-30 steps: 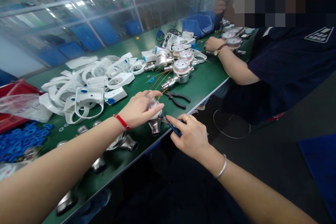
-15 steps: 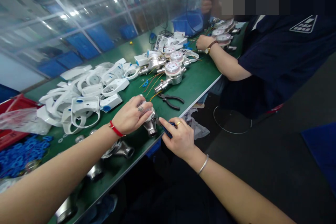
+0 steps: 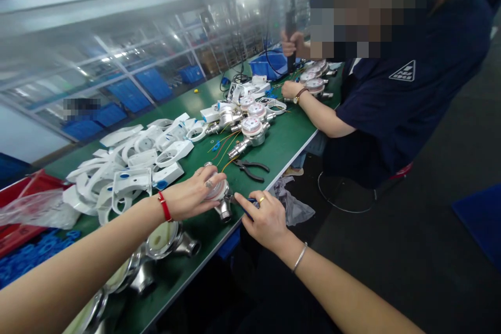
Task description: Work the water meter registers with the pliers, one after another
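Cupping the meter (image 3: 218,189) from its left side, the left hand (image 3: 195,193) lays its fingers over the top and far rim, thumb along the near side, clamped on it. The meter rests on the table (image 3: 291,138) near the front edge, dial upward, one pipe end just past the thumb and pointing toward that edge. The right hand (image 3: 266,219) is closed round the blue-handled pliers (image 3: 247,213), index finger stretched along them; their tip meets the meter's right side, by the pipe end. Whether the jaws there are apart or together, I cannot tell.

The front edge runs diagonally between the meter and the right wrist, so the right hand is over the drop, with dark floor (image 3: 332,250) beneath. Just beyond the meter lie an orange wire (image 3: 230,163) and black pliers (image 3: 252,169), handles spread toward the edge. Green tabletop shows between these pliers and a co-worker's hand (image 3: 291,88), well apart. Nearer, open meter bodies (image 3: 162,240) line the edge under the left forearm; white brackets (image 3: 143,159) heap up behind it.
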Available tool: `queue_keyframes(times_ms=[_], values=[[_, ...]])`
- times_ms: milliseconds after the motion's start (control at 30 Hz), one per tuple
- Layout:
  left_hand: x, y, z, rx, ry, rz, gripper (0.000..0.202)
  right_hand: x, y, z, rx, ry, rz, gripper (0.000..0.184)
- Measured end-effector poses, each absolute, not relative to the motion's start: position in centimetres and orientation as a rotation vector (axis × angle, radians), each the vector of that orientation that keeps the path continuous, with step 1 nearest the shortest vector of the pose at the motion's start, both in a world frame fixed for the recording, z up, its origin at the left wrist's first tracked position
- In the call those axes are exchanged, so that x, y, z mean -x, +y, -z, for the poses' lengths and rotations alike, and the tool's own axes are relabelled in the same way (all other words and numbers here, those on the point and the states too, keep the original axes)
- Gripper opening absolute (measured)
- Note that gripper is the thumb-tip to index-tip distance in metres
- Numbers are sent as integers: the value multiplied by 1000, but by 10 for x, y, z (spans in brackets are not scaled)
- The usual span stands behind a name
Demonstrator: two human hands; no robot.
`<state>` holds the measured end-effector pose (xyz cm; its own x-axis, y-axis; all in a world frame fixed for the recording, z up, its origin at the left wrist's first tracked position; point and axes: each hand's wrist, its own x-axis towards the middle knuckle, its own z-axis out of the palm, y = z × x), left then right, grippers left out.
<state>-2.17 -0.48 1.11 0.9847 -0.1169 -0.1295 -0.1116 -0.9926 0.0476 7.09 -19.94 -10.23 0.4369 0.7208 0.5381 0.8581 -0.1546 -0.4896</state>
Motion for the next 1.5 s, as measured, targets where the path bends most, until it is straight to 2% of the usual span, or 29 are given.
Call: queue_keyframes(times_ms=[133, 400, 533, 633, 733, 967, 1033, 1167, 1367, 1500], values=[[29, 2, -2, -3059, -145, 91, 44, -72, -195, 106, 1851, -1369, 272, 46], [38, 0, 0, -2963, -17, -8, 42, -53, -182, 96, 1671, -929, -274, 50], [41, 0, -3, -2904, -3, 24, 44, -65, -191, 87, 1804, -1009, -198, 49], [39, 2, -8, -2829, 38, 80, 56, -76, -196, 84, 1887, -1093, -101, 47], [33, 4, -14, -2760, 78, 136, 65, -85, -194, 81, 1902, -1153, -143, 49], [19, -4, -25, -2820, 18, 309, 51, -96, -188, 73, 1897, -1231, -241, 49], [17, -12, -22, -2920, 180, 272, 50, -98, -189, 72, 1882, -1264, -262, 47], [19, -24, -9, -3015, 536, 97, 63, -100, -188, 71, 1842, -1287, -272, 49], [26, -27, -4, -3030, 411, -68, 45, -106, -186, 57, 1898, -1404, -172, 47], [31, -27, -4, -3021, 406, -135, 41, -96, -183, 62, 1839, -1210, -357, 48]])
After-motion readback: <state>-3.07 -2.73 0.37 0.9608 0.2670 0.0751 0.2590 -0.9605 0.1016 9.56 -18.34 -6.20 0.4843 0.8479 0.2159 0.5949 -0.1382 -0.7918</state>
